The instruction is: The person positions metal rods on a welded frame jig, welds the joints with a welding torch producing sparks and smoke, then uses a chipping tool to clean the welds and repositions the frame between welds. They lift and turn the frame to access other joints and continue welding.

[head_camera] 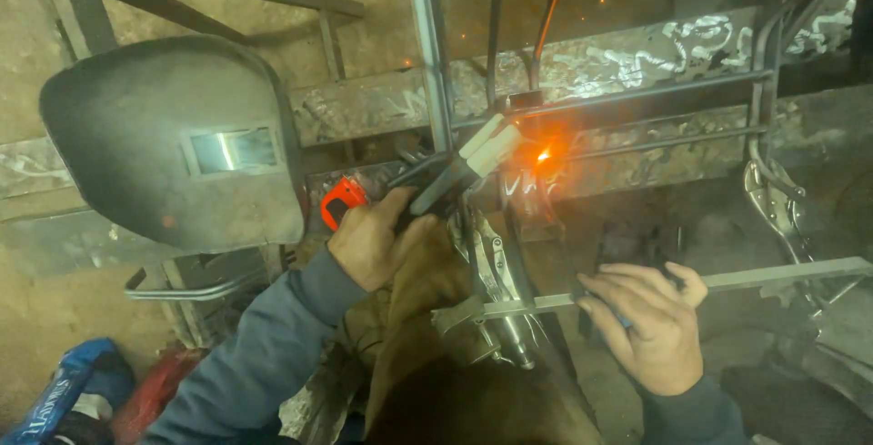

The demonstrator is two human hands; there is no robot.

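The left hand (373, 240) had its fingers wrapped tight around the electrode holder (455, 177), glowing weld (544, 156) at its two o'clock; right hand (647, 318) fingers closed over the flat steel bar (773, 276).

Metal workbench (637, 63) (rod frame (637, 95) on top)

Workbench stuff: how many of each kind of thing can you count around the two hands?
Welding face shield: 1
Electrode holder, held in the left hand: 1
Flat metal bar, gripped by the right hand: 1
Locking pliers, one by the middle and one at the right: 2
Orange-handled tool: 1
Total: 6
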